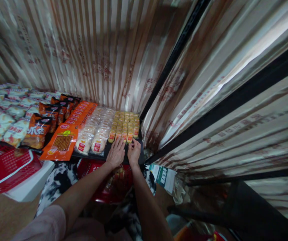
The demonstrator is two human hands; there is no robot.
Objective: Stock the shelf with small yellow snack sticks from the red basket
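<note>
Left hand (115,153) lies flat, fingers spread, holding nothing, on the near row of small yellow packets (125,126). Right hand (134,152), just beside it, touches the same row; its grip cannot be told.

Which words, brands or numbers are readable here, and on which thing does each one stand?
None reads with certainty.
Dark orange bag: large white characters, not legible.
Orange packet: red logo, too small.
Green-and-white tag: white characters, blurred.
Small yellow packs at both hands: labels too small.

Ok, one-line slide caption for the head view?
Both hands, left hand and right hand, at the front row of small yellow snack packs on a dark shelf.
</note>
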